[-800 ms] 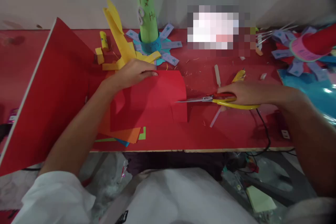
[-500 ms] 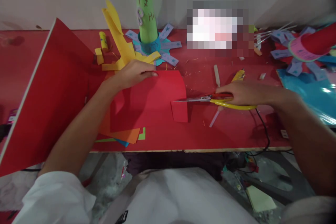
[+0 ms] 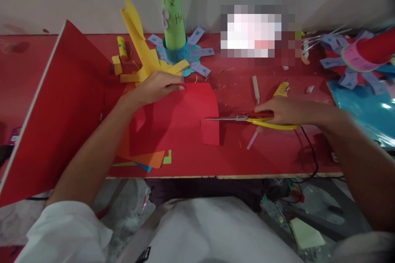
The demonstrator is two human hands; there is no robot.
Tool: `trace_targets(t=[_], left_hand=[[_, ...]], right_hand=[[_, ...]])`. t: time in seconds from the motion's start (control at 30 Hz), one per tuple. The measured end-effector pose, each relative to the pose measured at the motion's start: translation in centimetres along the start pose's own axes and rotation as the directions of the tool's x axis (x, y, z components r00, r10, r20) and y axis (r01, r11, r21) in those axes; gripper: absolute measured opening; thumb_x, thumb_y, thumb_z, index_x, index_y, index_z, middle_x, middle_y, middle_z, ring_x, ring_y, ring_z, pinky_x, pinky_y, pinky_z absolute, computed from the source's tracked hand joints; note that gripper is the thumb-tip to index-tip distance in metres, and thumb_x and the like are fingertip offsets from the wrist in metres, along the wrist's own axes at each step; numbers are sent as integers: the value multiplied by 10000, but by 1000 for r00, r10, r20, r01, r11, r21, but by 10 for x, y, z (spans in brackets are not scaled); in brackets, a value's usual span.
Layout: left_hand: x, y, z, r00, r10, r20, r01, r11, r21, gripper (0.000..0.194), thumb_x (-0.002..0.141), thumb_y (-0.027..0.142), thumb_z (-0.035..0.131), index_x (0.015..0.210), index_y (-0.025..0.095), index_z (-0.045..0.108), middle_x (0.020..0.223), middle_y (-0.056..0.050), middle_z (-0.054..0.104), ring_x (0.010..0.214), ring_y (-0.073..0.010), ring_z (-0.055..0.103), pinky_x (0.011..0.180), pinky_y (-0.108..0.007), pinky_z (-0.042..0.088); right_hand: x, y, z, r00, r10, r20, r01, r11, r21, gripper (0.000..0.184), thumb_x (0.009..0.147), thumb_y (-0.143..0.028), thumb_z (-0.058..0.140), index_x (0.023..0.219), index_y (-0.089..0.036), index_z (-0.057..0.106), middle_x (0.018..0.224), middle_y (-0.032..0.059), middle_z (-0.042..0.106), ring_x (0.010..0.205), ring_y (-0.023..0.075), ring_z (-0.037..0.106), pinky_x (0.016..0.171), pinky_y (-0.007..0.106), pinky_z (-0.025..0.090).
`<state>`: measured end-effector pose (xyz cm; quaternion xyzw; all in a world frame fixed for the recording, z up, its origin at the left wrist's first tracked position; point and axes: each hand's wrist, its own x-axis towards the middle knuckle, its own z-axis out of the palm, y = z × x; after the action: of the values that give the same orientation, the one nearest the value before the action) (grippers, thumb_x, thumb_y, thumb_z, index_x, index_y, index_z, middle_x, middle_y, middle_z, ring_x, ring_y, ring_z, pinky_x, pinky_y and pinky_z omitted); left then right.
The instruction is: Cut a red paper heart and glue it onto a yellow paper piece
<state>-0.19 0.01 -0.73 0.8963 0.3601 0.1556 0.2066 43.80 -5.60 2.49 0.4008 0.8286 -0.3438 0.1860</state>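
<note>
My left hand (image 3: 160,86) grips the far edge of a sheet of red paper (image 3: 173,115), thumb on top. The paper lies over the red table, its right end curling up. In my right hand (image 3: 274,109) is a pair of scissors (image 3: 259,121) with yellow and red handles. Their blades point left and reach over the paper's right end, at the top of a folded or cut flap (image 3: 210,132). The blades look nearly closed. Orange, green and blue sheets (image 3: 152,159) stick out from under the red paper.
A red board (image 3: 52,111) leans at the left. Behind stand a yellow paper shape (image 3: 140,41), a glue stick (image 3: 121,47) and a green paper tube (image 3: 173,12). A yellow glue gun (image 3: 281,89) lies beyond my right hand, its black cable trailing to the table's front edge. Blue film (image 3: 364,111) lies right.
The scissor blades have closed slightly and the paper's right end has shifted a little. My left hand keeps its place on the far edge.
</note>
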Motion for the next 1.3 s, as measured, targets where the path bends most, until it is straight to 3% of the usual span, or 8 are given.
trace_targets(t=[0.1,0.23,0.6,0.8,0.93,1.17,1.3], left_hand=[[-1,-1,0,1000,-12,18,12,1000,10,396,1077,457,494,774,218,580,730,-14,610,687,-157,547,680,-287,368],[-1,-2,0,1000,1,11,-1,1000,-16,413,1081,461,514,750,216,548,737,-18,617,695,-158,556,679,-287,377],[-2,-2,1,1000,0,2,0,1000,-17,394,1071,467,515,759,225,524,726,-9,594,684,-161,530,667,-300,345],[-3,-2,1,1000,13,-8,-13,1000,-12,415,1075,473,514,743,226,500,701,-2,556,662,-156,506,648,-293,339],[-2,-3,3,1000,14,-7,-14,1000,-16,399,1069,463,521,751,223,525,714,-3,572,677,-154,525,663,-293,347],[-2,-5,6,999,20,-45,-22,999,-44,389,1049,461,540,748,217,573,708,3,591,667,-149,538,654,-288,339],[-2,-8,6,999,18,-40,-19,1000,-20,432,1084,492,513,755,222,589,708,0,594,673,-159,540,654,-300,331]], right_hand=[[0,-10,-1,995,93,32,-92,995,-38,471,979,-688,618,933,-222,661,931,90,770,804,246,659,716,356,357],[3,-18,1,991,129,27,-128,991,-27,522,919,-757,636,936,-236,624,939,101,755,785,249,640,702,357,340],[9,-26,1,996,93,10,-92,994,-59,514,961,-718,596,965,-207,657,969,135,773,807,250,661,707,351,362],[12,-19,3,997,69,-25,-71,995,-74,473,926,-703,623,890,-233,661,879,76,747,761,226,645,704,343,359],[11,-20,1,996,72,-54,-77,990,-114,370,933,-585,632,832,-229,634,830,70,730,731,211,612,702,342,331],[10,-27,2,991,134,-19,-135,974,-181,461,945,-688,619,938,-228,650,938,97,771,795,241,660,692,343,342],[11,-25,5,989,145,-32,-149,968,-200,444,984,-664,596,1000,-226,665,985,110,787,827,255,682,693,342,356]])
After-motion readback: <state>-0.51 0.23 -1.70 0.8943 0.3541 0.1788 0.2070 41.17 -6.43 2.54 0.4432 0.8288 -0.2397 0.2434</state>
